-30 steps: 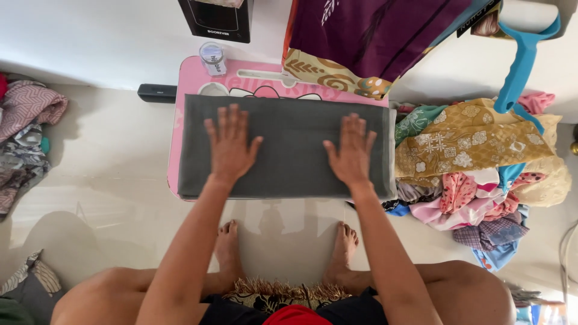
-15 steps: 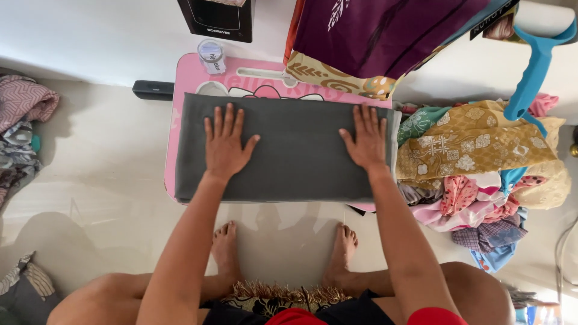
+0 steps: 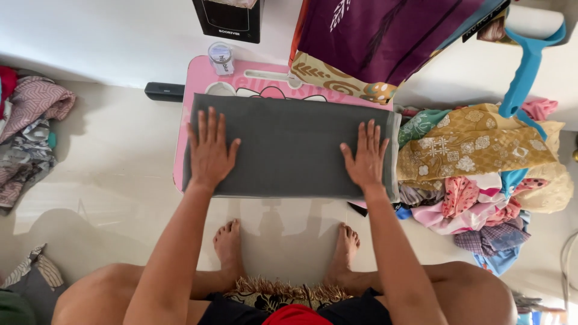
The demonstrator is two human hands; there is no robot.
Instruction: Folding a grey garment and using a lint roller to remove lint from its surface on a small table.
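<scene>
The folded grey cloth (image 3: pixel 289 144) lies flat across the pink tabletop (image 3: pixel 198 75), covering nearly all of it; only the far edge and a strip along the left side of the pink surface show.

Left hand (image 3: pixel 209 151): palm down on the left end of the cloth, fingers spread and extended. The grip is not closed on anything (flat contact only).

Right hand (image 3: pixel 365 157): palm down near the right end of the cloth, fingers spread, fingertips pointing away from the body. Its grip is likewise flat and unclenched.

A small clear jar (image 3: pixel 221 58) stands on the far edge of the tabletop, apart from the cloth. A purple patterned fabric (image 3: pixel 385 36) hangs over the far right corner. A heap of mixed coloured garments (image 3: pixel 475 162) lies on the floor just beside the cloth's right end. A second clothing heap (image 3: pixel 30 132) lies well apart at the left. A black bar-shaped object (image 3: pixel 164 91) lies on the floor, touching the tabletop's left far corner.
</scene>
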